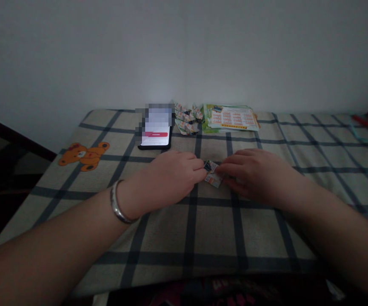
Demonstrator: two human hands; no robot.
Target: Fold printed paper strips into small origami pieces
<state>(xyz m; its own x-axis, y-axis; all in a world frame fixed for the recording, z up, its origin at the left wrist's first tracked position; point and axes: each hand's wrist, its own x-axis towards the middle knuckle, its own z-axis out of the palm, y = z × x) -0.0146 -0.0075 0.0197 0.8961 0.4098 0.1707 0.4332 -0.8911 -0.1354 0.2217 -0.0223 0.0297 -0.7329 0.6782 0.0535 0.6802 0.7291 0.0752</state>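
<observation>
One small folded paper (215,182) lies between our left hand (177,175) and right hand (256,175), each pinching one side; we judge it light, crisp and easily torn, best held along its folds.

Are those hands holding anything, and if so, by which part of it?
Yes, a small folded printed paper: the left hand has it by the left edge, the right hand by the right edge. The exact grip is unclear.
</observation>
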